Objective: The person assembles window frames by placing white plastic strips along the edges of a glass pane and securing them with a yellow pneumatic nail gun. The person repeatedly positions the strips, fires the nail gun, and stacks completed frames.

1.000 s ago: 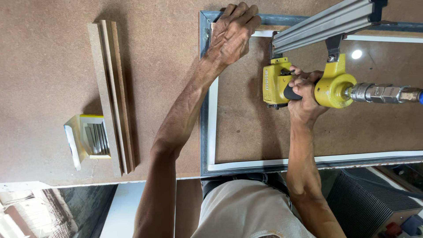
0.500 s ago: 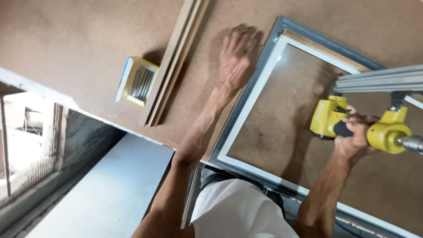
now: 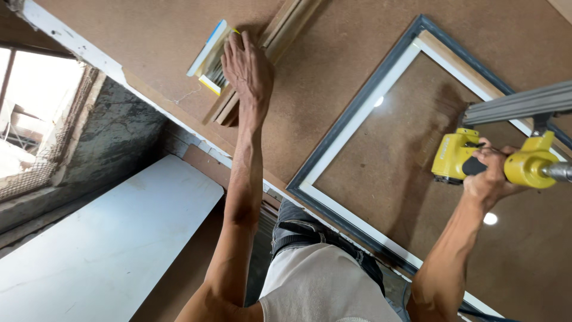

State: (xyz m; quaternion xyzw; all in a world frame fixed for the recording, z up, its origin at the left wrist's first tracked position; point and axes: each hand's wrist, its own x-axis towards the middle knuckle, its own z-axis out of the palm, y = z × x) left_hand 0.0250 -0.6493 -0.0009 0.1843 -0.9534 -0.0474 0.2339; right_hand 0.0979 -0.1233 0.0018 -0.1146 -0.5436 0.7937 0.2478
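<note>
Your right hand (image 3: 488, 179) is wrapped tight around the grip of the yellow nail gun (image 3: 462, 160), which sits over the grey-and-white picture frame (image 3: 351, 122) on the brown counter (image 3: 149, 53). It looks heavy and rigid, so keep hold at the dark grip. Your left hand (image 3: 245, 65) lies with its fingers loosely spread on the small open box of staples (image 3: 210, 56) beside the wood strips (image 3: 280, 30); the box looks light, probably easy to tip.

Colours on the brown board bench

Nail gun (image 3: 471, 162): yellow body, black grip. Frame (image 3: 357, 116): grey outer edge, white inner strip. Small box (image 3: 210, 53): white, blue and yellow edges, contents possibly silver. Wood strips (image 3: 280, 36): tan. Shirt (image 3: 322, 286): white.
</note>
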